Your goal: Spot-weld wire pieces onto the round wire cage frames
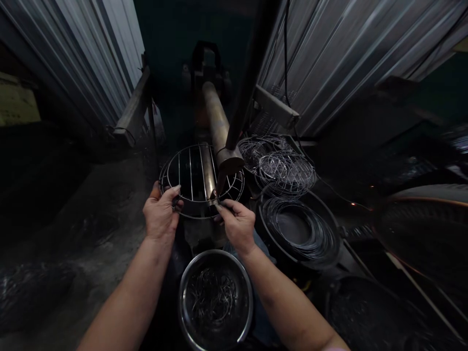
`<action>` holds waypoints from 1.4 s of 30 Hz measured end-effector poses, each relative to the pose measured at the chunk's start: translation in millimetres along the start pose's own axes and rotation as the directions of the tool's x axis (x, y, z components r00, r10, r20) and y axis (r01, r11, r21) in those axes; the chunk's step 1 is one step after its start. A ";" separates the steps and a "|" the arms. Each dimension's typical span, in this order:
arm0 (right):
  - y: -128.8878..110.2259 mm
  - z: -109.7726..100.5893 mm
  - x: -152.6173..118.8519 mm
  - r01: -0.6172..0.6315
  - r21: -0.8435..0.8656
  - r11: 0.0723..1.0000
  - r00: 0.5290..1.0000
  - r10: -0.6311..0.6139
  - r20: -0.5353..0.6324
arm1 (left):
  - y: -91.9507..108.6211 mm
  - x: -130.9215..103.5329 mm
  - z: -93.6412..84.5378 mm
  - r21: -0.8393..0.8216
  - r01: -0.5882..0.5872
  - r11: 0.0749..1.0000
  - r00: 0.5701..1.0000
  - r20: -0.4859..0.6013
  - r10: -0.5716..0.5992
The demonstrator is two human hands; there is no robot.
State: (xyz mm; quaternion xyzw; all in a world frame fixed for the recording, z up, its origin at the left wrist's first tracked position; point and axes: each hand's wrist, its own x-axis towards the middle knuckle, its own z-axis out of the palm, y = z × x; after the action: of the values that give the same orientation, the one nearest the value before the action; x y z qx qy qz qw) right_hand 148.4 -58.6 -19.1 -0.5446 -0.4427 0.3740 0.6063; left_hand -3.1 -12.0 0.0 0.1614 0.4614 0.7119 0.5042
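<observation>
A round wire rack [180, 170] with parallel bars is held out around the lower arm of what looks like a spot welder [219, 122]. My left hand [161, 212] is closed on the rack's left rim, thumb on top. My right hand [237, 222] pinches at the rack's near edge, close to the tip of the machine's lower rod [207, 170]. Whatever lies between those right fingertips is too small to make out. Below my hands a steel bowl [184, 312] holds many short bent wire pieces [214, 295].
Right of the machine, wire rings and racks [287, 170] lie piled up. Nearer stands a dark round pan [334, 253] with coiled wire rings [274, 224]. Wooden beams [133, 109] and corrugated metal sheets [113, 44] flank the machine. A dark pole [248, 73] slants down to its upper arm.
</observation>
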 end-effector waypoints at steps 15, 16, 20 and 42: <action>-2.4 -8.8 4.7 0.047 -0.157 0.986 0.994 -0.032 0.101 | -1.1 8.9 6.3 -0.015 0.047 0.999 0.998 -0.051 -0.047; -0.3 -11.2 3.7 0.098 -0.207 0.973 0.992 -0.078 0.102 | -0.9 9.1 6.3 -0.019 0.046 0.999 0.998 -0.050 -0.047; 9.2 -15.1 1.7 0.253 -0.325 0.911 0.967 -0.234 0.096 | -1.3 10.8 5.8 -0.039 0.059 0.998 0.997 -0.047 -0.061; 17.1 -13.3 2.6 0.331 -0.379 0.864 0.944 -0.308 0.122 | 15.1 70.8 15.5 0.239 0.040 0.970 0.997 0.049 -0.053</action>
State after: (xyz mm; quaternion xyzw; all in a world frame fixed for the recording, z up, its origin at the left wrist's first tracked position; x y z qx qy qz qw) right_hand 162.3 -58.3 -35.9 -0.5636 -0.6099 0.1871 0.5248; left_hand -32.1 56.1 3.8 0.2295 0.5329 0.6347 0.5104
